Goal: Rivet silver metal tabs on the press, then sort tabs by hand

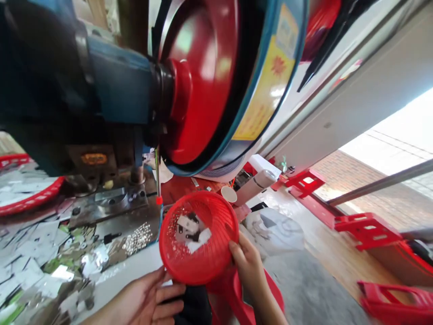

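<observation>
A round red plastic basket [216, 267] is tilted toward me, its mouth facing up. Inside lie several flat white and dark pieces [193, 232]. My right hand [248, 259] grips the rim on the right, thumb over the edge. My left hand [154, 300] is at the lower left of the rim, its fingers spread beneath it and the thumb near the edge. Left of the basket, a heap of small shiny metal parts [138, 238] lies on the work surface by the press die [111, 201].
A blue press machine [118, 79] with a red flywheel [206, 90] fills the upper view. Flat cut pieces [30, 253] cover the left side. Another red basket [37, 198] holds white sheets. A white bottle [255, 186], a paper cup [229, 194] and red stools [368, 230] are to the right.
</observation>
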### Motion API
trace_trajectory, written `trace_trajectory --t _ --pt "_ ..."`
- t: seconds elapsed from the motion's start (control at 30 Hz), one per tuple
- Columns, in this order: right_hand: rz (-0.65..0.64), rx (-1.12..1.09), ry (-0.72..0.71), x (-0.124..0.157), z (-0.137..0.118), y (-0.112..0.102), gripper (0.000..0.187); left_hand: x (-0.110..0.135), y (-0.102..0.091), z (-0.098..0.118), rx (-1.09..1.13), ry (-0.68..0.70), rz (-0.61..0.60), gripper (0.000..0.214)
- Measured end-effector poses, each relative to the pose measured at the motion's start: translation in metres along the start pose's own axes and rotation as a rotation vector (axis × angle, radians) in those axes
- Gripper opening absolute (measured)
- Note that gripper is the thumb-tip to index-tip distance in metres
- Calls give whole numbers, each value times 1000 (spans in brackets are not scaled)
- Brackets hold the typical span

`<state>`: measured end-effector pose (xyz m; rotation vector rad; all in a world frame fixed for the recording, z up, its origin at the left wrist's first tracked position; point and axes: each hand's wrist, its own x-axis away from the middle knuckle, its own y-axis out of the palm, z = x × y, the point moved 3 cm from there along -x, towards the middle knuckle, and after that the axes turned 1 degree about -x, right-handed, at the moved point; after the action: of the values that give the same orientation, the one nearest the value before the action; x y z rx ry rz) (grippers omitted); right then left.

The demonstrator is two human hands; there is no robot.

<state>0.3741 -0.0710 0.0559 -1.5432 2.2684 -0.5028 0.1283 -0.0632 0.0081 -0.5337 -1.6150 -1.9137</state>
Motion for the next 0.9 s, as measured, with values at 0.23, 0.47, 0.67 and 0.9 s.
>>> trace_trajectory --t 0.23,0.47,0.67,0.9 --pt "50 248 -250 52 -31 35 29 21 -4 -10 57 46 -95 54" --pt "249 384 -805 45 -62 86 36 47 -29 4 210 283 -99 46" --pt "202 261 -946 31 -78 125 48 63 -42 23 372 494 -185 32" --pt "152 150 -1036 16 -85 145 51 96 -41 47 461 714 -266 34"
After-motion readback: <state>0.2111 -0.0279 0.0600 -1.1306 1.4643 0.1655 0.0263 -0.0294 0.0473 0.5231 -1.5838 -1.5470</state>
